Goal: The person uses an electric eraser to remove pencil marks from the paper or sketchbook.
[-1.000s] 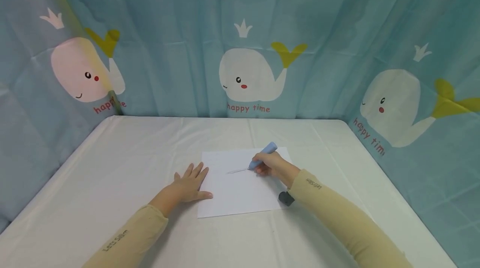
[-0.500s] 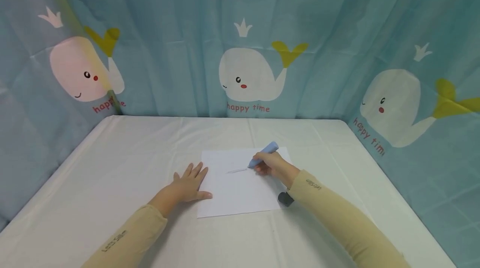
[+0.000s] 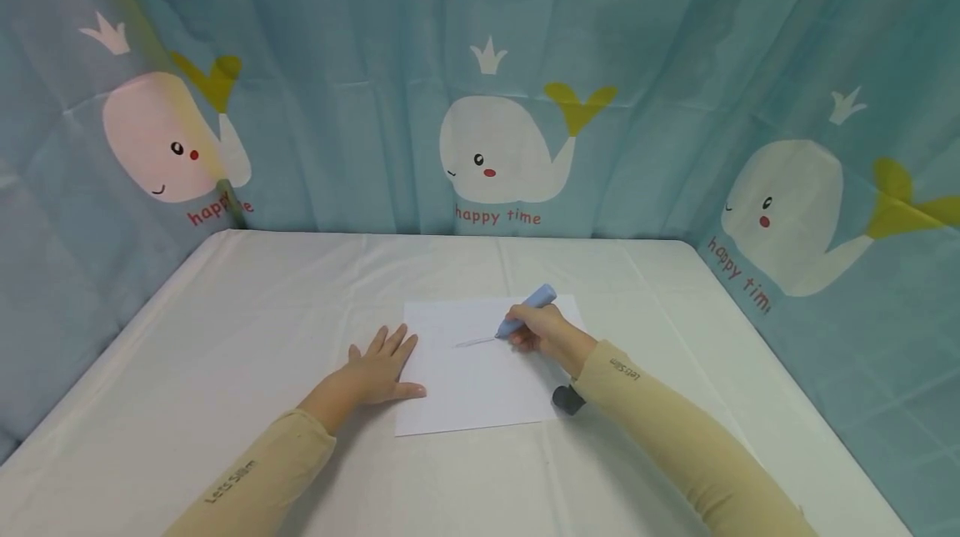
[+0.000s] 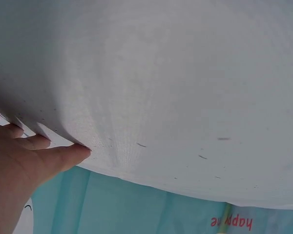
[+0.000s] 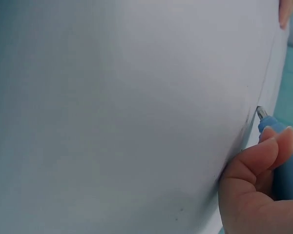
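A sheet of white paper point(image 3: 465, 395) lies on the table. My right hand point(image 3: 542, 330) grips a fat light-blue pen point(image 3: 538, 297) between thumb and fingers. The pen slants up to the right, its metal tip point(image 5: 262, 112) at the paper. A thin, faint line point(image 3: 474, 343) runs left from the tip across the sheet. My left hand point(image 3: 381, 370) rests flat at the paper's left edge, fingers spread, with the thumb and fingertips reaching its border. In the left wrist view, the left fingers point(image 4: 63, 158) lie extended on the white surface.
A white cloth covers the table point(image 3: 240, 337). A small dark object point(image 3: 567, 399) shows beneath my right wrist, at the paper's lower right corner. Blue curtains point(image 3: 337, 120) printed with whales enclose the table at the back and both sides.
The pen tip shifts very slightly around the right end of the line. Both hands otherwise keep their places, and the paper stays put.
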`<state>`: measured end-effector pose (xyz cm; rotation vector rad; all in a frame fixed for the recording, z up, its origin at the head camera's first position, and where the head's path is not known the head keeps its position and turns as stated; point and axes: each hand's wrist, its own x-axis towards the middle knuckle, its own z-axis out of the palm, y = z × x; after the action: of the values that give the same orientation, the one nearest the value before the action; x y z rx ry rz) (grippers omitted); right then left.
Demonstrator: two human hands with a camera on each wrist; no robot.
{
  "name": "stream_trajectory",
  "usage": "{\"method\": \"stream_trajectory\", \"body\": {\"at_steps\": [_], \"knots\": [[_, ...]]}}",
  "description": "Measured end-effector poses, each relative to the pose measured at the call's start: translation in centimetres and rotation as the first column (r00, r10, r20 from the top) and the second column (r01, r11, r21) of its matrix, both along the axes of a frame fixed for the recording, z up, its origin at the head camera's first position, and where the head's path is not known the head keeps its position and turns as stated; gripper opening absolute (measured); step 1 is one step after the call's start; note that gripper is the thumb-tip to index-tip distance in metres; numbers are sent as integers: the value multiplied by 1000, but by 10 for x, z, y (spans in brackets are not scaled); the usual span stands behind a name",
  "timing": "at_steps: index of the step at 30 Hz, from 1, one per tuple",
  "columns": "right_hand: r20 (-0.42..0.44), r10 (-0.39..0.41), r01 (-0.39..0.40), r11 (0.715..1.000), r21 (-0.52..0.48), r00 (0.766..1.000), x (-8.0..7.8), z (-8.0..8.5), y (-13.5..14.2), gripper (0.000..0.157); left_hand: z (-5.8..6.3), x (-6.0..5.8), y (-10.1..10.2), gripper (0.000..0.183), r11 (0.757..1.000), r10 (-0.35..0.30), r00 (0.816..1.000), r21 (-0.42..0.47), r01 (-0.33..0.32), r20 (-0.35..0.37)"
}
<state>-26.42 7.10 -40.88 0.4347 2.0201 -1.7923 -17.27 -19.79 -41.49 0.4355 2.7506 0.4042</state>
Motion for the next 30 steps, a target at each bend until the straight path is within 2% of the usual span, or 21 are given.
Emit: {"method": "stream_trajectory", "body": {"at_steps": [4, 10, 19, 26, 30], "knots": [[-2, 20, -20, 1000, -5, 1000, 0, 1, 0, 22, 1, 0, 1, 94, 1000, -3, 1000, -6, 3, -8], [-5, 99, -99, 995, -26, 995, 0, 2, 2, 21, 2, 1, 1, 94, 1000, -1, 1000, -12, 1, -6], [-3, 13, -13, 1000, 25, 1000, -1, 1, -1, 16, 4, 2, 2, 94, 1000, 4, 1000, -5, -4, 4], [4, 37, -37, 999, 32, 999, 2, 3, -1, 23, 4, 2, 3, 94, 1000, 8, 1000, -2, -8, 8], [-23, 51, -51, 999, 17, 998, 2, 2, 0, 23, 3, 2, 2, 94, 1000, 3, 1000, -1, -3, 7]]}}
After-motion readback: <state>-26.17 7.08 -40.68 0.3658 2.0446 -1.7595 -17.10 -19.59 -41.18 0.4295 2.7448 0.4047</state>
